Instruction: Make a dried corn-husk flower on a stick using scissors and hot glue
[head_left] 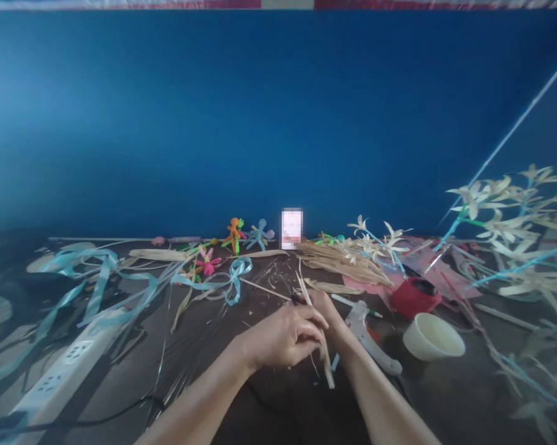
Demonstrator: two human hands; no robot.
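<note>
My left hand (285, 337) is closed, its fingers curled round a pale dried husk strip (327, 364). The strip stands nearly lengthwise, its split upper end above my hands and its lower end below the fingers. Just behind, my right hand (323, 304) is bent in close against the strip; its fingers are mostly hidden, and I cannot make out what is in them. A small dark thing (297, 299) shows by the fingertips. A white glue gun (368, 340) lies beside my right forearm.
Dried husks (347, 266) lie beyond my hands. At right are a cream cup (433, 337), a red roll (415, 298) and pale husk flowers (486, 198) on blue stems. At left are a power strip (60, 371), blue ribbon (107, 272) and thin wires (199, 340). Small pipe-cleaner figures (234, 235) stand by the blue wall.
</note>
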